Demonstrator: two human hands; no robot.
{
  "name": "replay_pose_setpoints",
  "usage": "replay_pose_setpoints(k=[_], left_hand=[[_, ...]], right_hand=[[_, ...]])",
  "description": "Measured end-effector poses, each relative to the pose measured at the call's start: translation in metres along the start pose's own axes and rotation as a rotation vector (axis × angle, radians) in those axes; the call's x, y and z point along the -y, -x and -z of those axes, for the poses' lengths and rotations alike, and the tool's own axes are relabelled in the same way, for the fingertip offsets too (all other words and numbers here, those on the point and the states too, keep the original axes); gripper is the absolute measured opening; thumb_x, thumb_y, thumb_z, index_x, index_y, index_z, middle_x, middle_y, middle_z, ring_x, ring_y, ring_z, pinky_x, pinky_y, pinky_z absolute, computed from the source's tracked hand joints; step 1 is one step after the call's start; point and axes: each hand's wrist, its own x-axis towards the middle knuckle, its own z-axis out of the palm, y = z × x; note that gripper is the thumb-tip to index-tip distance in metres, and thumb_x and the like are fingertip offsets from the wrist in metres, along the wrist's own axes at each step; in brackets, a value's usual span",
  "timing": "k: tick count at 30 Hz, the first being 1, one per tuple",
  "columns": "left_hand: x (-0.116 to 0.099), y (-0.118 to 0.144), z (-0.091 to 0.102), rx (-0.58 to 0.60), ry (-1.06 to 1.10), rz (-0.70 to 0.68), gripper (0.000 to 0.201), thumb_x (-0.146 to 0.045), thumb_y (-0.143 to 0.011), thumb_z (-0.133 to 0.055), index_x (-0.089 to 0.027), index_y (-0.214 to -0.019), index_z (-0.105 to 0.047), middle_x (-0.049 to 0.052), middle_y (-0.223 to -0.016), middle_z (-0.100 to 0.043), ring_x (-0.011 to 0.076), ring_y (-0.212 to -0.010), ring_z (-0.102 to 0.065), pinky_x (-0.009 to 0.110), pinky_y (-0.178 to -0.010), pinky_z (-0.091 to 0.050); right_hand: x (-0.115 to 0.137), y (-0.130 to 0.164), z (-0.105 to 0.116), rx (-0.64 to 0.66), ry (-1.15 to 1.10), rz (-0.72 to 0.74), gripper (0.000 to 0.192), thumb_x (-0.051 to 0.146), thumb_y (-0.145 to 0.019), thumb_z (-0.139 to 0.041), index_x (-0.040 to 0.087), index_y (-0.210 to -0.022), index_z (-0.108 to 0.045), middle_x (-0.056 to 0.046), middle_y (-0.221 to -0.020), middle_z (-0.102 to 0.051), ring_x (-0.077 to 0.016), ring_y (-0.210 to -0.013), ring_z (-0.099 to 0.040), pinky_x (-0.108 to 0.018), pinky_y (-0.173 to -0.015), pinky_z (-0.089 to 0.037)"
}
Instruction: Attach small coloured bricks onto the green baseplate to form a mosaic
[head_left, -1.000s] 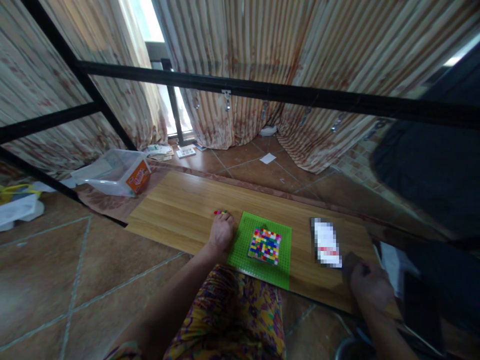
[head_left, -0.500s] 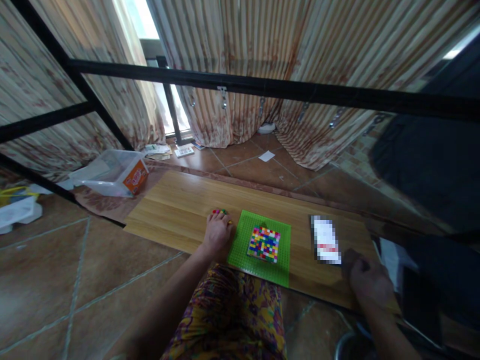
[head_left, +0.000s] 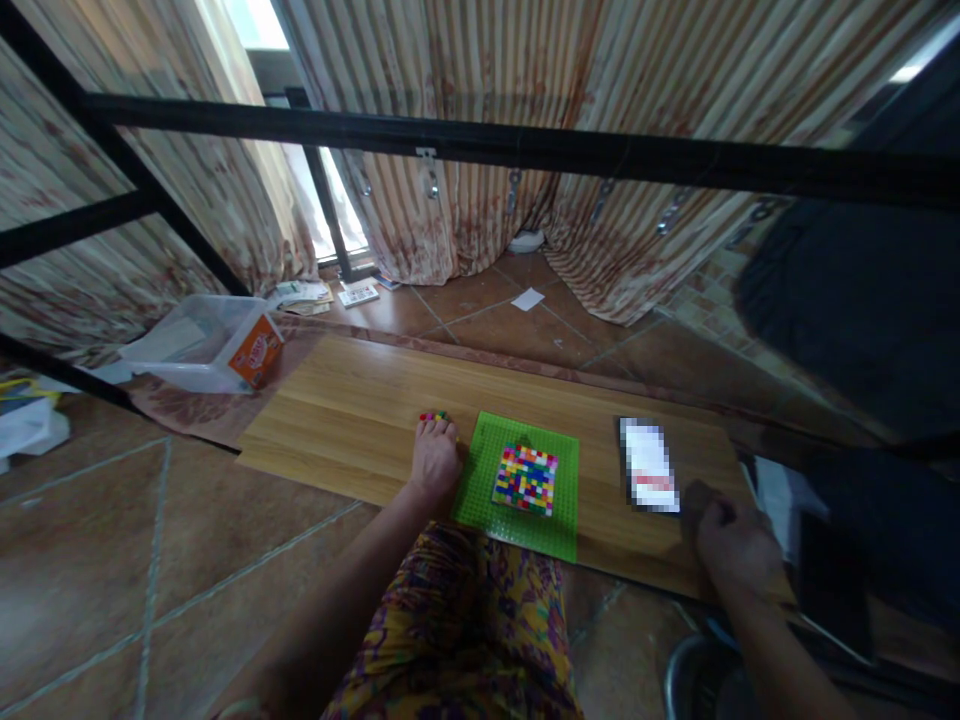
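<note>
Toy bricks (head_left: pixel 433 416) lie on the wooden board (head_left: pixel 352 400) at the fingertips of the bent left hand (head_left: pixel 436 455); any grip is unclear. Loosely curled, the right hand (head_left: pixel 739 545) is near the phone (head_left: pixel 649 466), contents hidden. Between the hands, a multicoloured brick mosaic (head_left: pixel 526 480) sits on a green studded baseplate (head_left: pixel 566 530).

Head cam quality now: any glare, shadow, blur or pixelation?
Head view: bright window gap between striped beige-brown fabric curtains is blown out; head view: white-screened rectangular phone is pixelated; head view: bare right hand is dim and soft, beside dark shadow on the light-brown wooden board.
</note>
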Motion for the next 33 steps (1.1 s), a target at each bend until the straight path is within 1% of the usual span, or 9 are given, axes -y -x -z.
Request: replay_pose_setpoints(k=[4,11,14,16,19,22,26,30,33], left_hand=[[0.001,0.001,0.001,0.011,-0.004,-0.004,0.023,-0.009,-0.084,-0.045,-0.016,-0.091,-0.066,0.015,-0.101,-0.068,0.0302,-0.105,-0.059,0.047,-0.102,-0.036],[0.006,0.007,0.011,0.004,0.023,0.059,0.028,-0.015,-0.091,-0.044,-0.022,-0.104,-0.068,0.01,-0.109,-0.071,0.0286,-0.109,-0.059,0.055,-0.104,-0.031],[0.009,0.008,0.018,-0.01,0.033,0.055,0.027,-0.018,-0.092,-0.046,-0.024,-0.103,-0.07,0.009,-0.111,-0.071,0.029,-0.115,-0.058,0.054,-0.104,-0.031],[0.007,0.007,0.025,-0.019,0.064,0.071,0.026,-0.019,-0.093,-0.046,-0.023,-0.1,-0.071,0.01,-0.109,-0.072,0.0286,-0.115,-0.059,0.051,-0.102,-0.036],[-0.005,0.005,0.037,-0.049,0.204,0.059,0.025,-0.025,-0.095,-0.046,-0.02,-0.094,-0.071,0.009,-0.098,-0.073,0.0248,-0.103,-0.064,0.04,-0.093,-0.045],[-0.026,0.005,0.049,-0.076,0.436,-0.011,0.023,-0.028,-0.095,-0.047,-0.021,-0.092,-0.069,0.006,-0.091,-0.072,0.0194,-0.089,-0.067,0.031,-0.083,-0.05],[-0.053,0.011,0.053,-0.079,0.675,-0.039,0.015,-0.023,-0.092,-0.052,-0.022,-0.092,-0.067,0.003,-0.091,-0.073,0.0158,-0.086,-0.068,0.028,-0.081,-0.053],[-0.064,0.016,0.049,-0.057,0.735,0.03,0.008,-0.02,-0.086,-0.058,-0.02,-0.093,-0.062,0.002,-0.087,-0.072,0.0155,-0.079,-0.069,0.028,-0.076,-0.054],[-0.064,0.017,0.048,-0.041,0.734,0.01,0.004,-0.02,-0.087,-0.057,-0.021,-0.087,-0.061,0.001,-0.083,-0.07,0.0146,-0.076,-0.067,0.027,-0.073,-0.054]], right_hand=[[0.0,0.0,-0.001,-0.012,0.023,0.002,0.04,0.036,-0.089,-0.04,0.012,-0.1,-0.07,-0.016,-0.089,-0.066,-0.0271,-0.085,-0.059,-0.036,-0.069,-0.043],[-0.002,0.0,-0.005,-0.057,0.053,0.027,0.039,0.035,-0.09,-0.041,0.011,-0.098,-0.07,-0.015,-0.09,-0.066,-0.0247,-0.08,-0.059,-0.033,-0.065,-0.04],[-0.002,0.0,-0.005,-0.072,0.039,0.023,0.038,0.034,-0.089,-0.042,0.011,-0.098,-0.07,-0.015,-0.088,-0.066,-0.0243,-0.079,-0.059,-0.033,-0.065,-0.04],[-0.001,0.0,-0.005,-0.068,0.022,0.025,0.038,0.034,-0.089,-0.042,0.011,-0.096,-0.071,-0.015,-0.087,-0.066,-0.0247,-0.08,-0.058,-0.033,-0.066,-0.04],[0.001,0.0,-0.003,-0.063,0.001,0.022,0.038,0.034,-0.088,-0.041,0.01,-0.094,-0.07,-0.016,-0.089,-0.066,-0.025,-0.083,-0.058,-0.033,-0.068,-0.041],[0.004,0.001,-0.001,-0.056,0.001,-0.007,0.037,0.034,-0.089,-0.041,0.012,-0.096,-0.07,-0.015,-0.091,-0.066,-0.0242,-0.082,-0.058,-0.033,-0.068,-0.041],[0.005,0.001,0.0,-0.046,0.006,0.006,0.038,0.033,-0.09,-0.04,0.011,-0.098,-0.07,-0.016,-0.089,-0.066,-0.0237,-0.081,-0.058,-0.033,-0.067,-0.041],[0.004,0.0,-0.002,-0.051,0.008,0.006,0.038,0.034,-0.091,-0.041,0.011,-0.096,-0.07,-0.015,-0.088,-0.066,-0.0236,-0.08,-0.058,-0.032,-0.067,-0.04],[0.003,0.0,-0.004,-0.059,-0.004,0.003,0.038,0.034,-0.091,-0.041,0.01,-0.098,-0.07,-0.015,-0.09,-0.066,-0.023,-0.081,-0.058,-0.031,-0.068,-0.039]])
